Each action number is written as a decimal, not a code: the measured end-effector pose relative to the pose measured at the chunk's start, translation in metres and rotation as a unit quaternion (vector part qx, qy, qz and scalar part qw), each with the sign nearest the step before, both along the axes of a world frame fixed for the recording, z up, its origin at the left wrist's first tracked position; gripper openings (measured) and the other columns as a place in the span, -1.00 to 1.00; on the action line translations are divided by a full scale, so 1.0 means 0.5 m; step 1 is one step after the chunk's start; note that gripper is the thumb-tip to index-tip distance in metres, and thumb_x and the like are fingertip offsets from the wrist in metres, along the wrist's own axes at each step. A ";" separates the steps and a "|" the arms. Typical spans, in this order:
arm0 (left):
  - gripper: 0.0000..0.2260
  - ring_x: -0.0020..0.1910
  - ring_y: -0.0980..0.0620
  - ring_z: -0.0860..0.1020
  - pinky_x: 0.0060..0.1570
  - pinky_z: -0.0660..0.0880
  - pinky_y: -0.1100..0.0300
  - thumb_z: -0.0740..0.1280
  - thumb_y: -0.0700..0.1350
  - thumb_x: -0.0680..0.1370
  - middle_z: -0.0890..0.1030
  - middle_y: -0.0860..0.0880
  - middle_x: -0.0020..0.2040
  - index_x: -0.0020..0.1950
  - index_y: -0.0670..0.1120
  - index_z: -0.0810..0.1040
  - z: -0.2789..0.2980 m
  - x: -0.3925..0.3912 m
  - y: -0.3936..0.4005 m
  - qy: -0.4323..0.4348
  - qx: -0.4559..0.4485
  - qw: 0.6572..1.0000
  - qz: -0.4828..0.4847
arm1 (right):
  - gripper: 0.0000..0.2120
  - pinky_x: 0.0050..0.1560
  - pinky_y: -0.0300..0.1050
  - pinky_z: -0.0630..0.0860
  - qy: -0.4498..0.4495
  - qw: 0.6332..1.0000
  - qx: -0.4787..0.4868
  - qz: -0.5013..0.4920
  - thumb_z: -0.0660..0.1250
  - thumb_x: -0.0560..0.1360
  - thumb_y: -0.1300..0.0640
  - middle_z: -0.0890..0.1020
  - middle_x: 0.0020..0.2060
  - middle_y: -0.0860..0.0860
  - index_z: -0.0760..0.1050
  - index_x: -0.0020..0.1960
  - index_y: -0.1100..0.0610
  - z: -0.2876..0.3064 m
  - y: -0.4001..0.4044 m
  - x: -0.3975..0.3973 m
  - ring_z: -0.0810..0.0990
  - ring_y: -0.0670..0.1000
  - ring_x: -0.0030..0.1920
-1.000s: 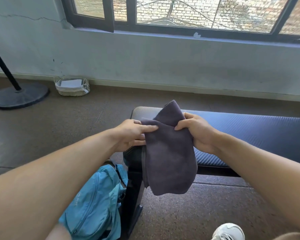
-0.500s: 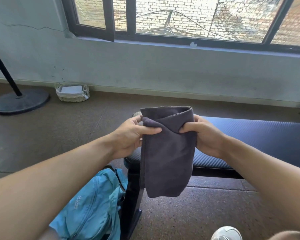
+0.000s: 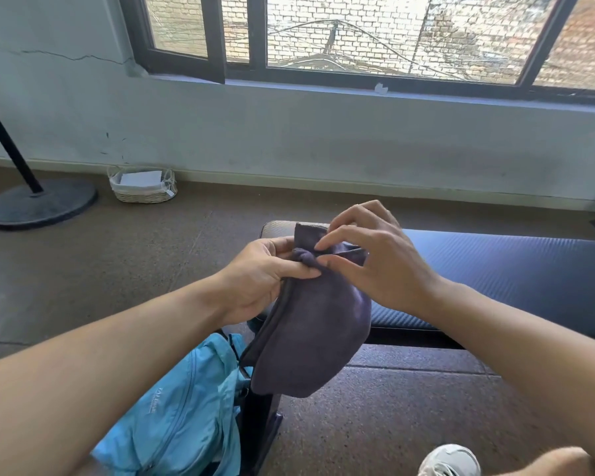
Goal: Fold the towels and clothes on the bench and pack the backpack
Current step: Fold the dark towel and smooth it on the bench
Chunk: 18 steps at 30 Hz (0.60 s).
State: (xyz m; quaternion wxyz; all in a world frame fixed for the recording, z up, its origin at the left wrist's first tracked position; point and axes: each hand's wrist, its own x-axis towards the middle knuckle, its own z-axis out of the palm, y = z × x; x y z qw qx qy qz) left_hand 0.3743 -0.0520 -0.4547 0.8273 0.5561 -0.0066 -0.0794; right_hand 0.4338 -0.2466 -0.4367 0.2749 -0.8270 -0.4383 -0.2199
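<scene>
Hanging between both hands [image 3: 323, 269], folded grey towel [image 3: 310, 341] above backpack [image 3: 182, 417]

We see a dark grey-purple towel [image 3: 315, 334] held in the air over the near end of the counter [image 3: 516, 269], folded into a narrow hanging bundle; its top is bunched and its rounded lower edge hangs below the counter's padded top. The counter is a long pad, dark blue and ribbed, on a black leg. A light blue backpack [image 3: 182, 417] with zips lies slumped on the floor against that leg, just below and to the left of the towel's hanging end, not touching the towel.
</scene>
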 end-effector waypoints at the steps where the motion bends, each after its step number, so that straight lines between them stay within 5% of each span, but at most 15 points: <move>1: -0.64 -0.20 0.05 0.68 -0.08 0.62 0.23 0.31 -0.55 0.45 0.69 -0.07 -0.20 0.18 -0.28 0.60 0.001 -0.002 -0.001 0.005 -0.009 1.000 -0.001 | -0.82 0.17 -0.06 0.45 0.013 1.000 -0.001 0.004 0.46 0.46 -0.12 0.58 -0.04 -0.17 0.70 0.02 -0.09 0.001 0.000 0.000 0.47 -0.02 0.10; 6: -0.67 -0.23 0.01 0.66 -0.14 0.63 0.19 0.25 -0.50 0.47 0.64 -0.09 -0.21 0.15 -0.24 0.59 0.013 -0.013 0.001 0.044 -0.049 0.998 -0.026 | -0.82 0.09 -0.36 0.35 0.087 0.996 -0.018 0.031 0.50 0.44 -0.09 0.58 -0.10 -0.21 0.68 0.04 -0.14 0.015 -0.005 0.002 0.44 -0.11 0.06; 11: -0.80 -0.31 0.06 0.62 -0.23 0.63 0.24 0.25 -0.18 0.62 0.64 -0.09 -0.21 0.06 -0.24 0.64 0.024 -0.018 -0.001 0.113 -0.086 0.990 -0.014 | -0.79 0.04 -0.26 0.41 0.049 0.997 -0.050 0.025 0.45 0.45 -0.16 0.56 -0.09 -0.24 0.67 0.05 -0.13 0.014 -0.004 -0.004 0.44 -0.09 0.03; 18: -0.86 -0.32 0.00 0.69 -0.33 0.63 0.19 0.23 -0.28 0.66 0.70 -0.20 -0.14 0.04 -0.25 0.59 0.019 -0.020 -0.017 0.099 -0.073 0.989 0.076 | -0.75 0.06 -0.13 0.47 -0.014 0.993 -0.104 0.052 0.44 0.46 -0.17 0.56 -0.02 -0.14 0.68 0.03 -0.05 -0.002 0.006 -0.017 0.47 -0.03 0.03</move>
